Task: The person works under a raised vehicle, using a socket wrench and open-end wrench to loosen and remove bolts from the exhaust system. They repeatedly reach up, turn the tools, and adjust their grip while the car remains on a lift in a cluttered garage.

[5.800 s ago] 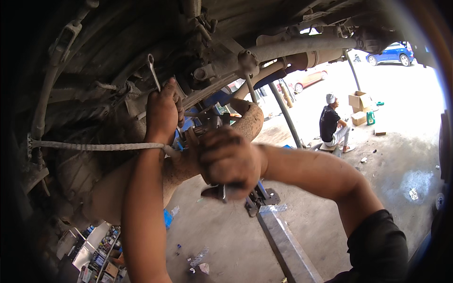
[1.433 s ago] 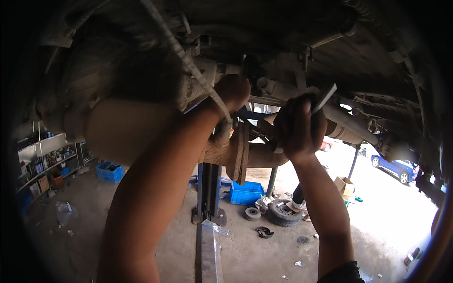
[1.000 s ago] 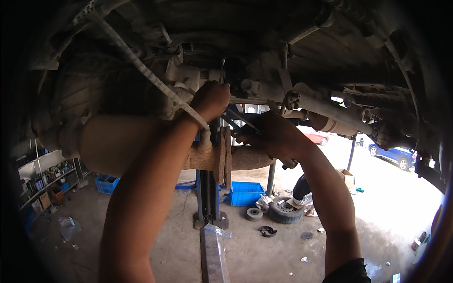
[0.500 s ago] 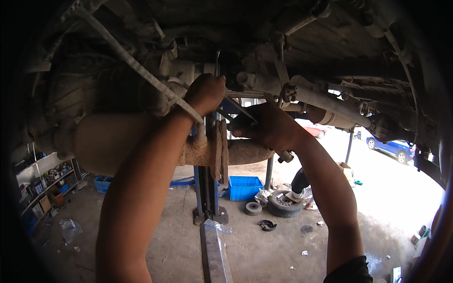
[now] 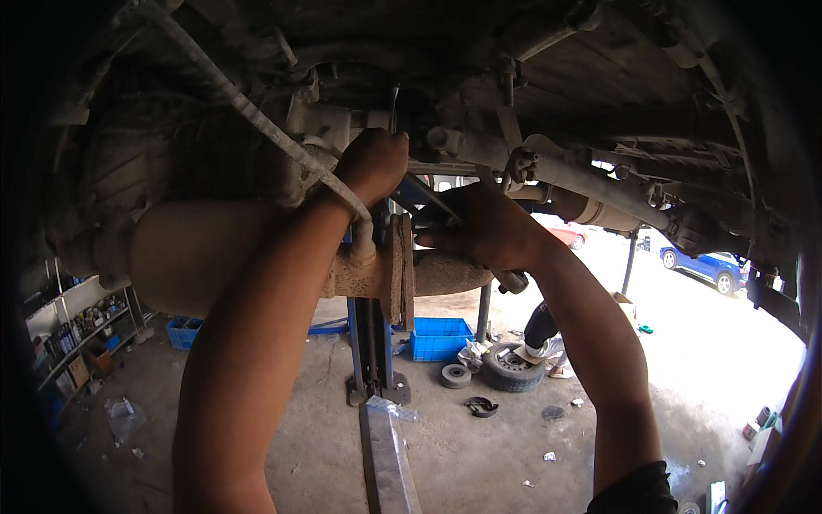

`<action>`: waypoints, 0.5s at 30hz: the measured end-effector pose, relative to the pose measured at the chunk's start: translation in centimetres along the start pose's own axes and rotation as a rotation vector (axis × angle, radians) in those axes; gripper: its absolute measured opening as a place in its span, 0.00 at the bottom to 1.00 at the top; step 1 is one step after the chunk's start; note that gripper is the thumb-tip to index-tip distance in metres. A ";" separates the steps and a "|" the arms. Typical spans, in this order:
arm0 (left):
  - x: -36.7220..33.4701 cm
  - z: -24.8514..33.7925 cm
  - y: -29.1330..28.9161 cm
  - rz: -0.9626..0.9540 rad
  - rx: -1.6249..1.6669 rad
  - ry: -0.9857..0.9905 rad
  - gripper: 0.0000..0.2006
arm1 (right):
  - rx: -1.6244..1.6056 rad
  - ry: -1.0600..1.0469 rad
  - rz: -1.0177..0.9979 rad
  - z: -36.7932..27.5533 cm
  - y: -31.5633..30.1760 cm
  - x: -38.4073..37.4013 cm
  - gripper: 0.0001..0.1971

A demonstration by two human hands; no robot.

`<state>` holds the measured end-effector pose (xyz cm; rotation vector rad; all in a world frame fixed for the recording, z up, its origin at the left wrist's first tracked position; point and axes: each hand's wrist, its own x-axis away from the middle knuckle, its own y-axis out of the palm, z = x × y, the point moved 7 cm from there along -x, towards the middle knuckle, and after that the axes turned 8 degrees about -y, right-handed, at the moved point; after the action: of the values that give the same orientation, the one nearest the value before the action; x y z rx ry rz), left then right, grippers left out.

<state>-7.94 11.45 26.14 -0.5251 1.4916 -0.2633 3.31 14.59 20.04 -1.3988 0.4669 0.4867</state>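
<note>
Overhead is the underside of a raised vehicle. My left hand (image 5: pixel 374 164) is closed in a fist around a slim metal wrench (image 5: pixel 395 103), whose narrow end points up. A thin pipe (image 5: pixel 248 107) crosses in front of that wrist. Right of it, my right hand (image 5: pixel 488 224) is curled, with a metal bar (image 5: pixel 438 199) running up and left from its fingers. A blunt metal end (image 5: pixel 514 282) shows below that hand; whether it belongs to the bar is hidden. Just beneath the hands is a rusty exhaust flange (image 5: pixel 396 272), joined to a large muffler (image 5: pixel 201 248).
A drive shaft (image 5: pixel 591 188) runs to the right above my right arm. Below stand a lift post (image 5: pixel 363 343), a blue crate (image 5: pixel 441 340) and a tyre (image 5: pixel 512 368) beside a partly visible person (image 5: pixel 541 330). Shelving (image 5: pixel 81 338) lines the left; a blue car (image 5: pixel 702 264) stands outside.
The view has shifted slightly, so the floor objects sit a little higher. My right hand's fingers have moved a little around the bar. My left hand keeps its grip on the wrench.
</note>
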 end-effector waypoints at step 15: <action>0.1 0.4 -0.1 0.121 -0.082 0.107 0.16 | 0.032 -0.053 0.106 1.2 0.1 0.5 0.22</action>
<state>-7.57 11.39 26.07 -0.4902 1.6373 -0.1371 3.67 15.78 19.76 -1.3320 0.5056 0.5987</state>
